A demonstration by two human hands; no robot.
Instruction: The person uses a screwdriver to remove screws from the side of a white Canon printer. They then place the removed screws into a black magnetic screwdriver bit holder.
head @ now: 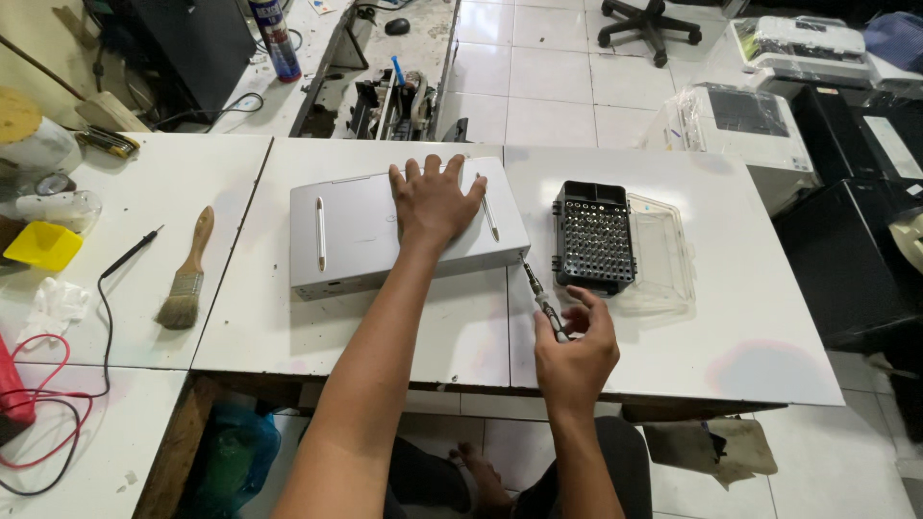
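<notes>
Left hand [435,200] lies flat, fingers spread, arm stretched forward toward the worktop's far edge; right hand [577,348] curled closed near the front edge.

Bright, even overhead light, soft shadows, sharp focus, slight wide-angle bending at edges.

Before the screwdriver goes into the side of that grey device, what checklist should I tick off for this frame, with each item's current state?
1. Left hand flat on the grey device, holding it down: ok.
2. Right hand gripping the screwdriver: ok.
3. Screwdriver tip at the device's right end: ok, it sits at the lower right corner; whether it is seated in a screw, cannot tell.
4. Bit case open, beside the device, close to the right hand: ok.
5. Case's clear lid lying flat next to the case: ok.
6. Paintbrush and black probe apart from the device: ok.
</notes>
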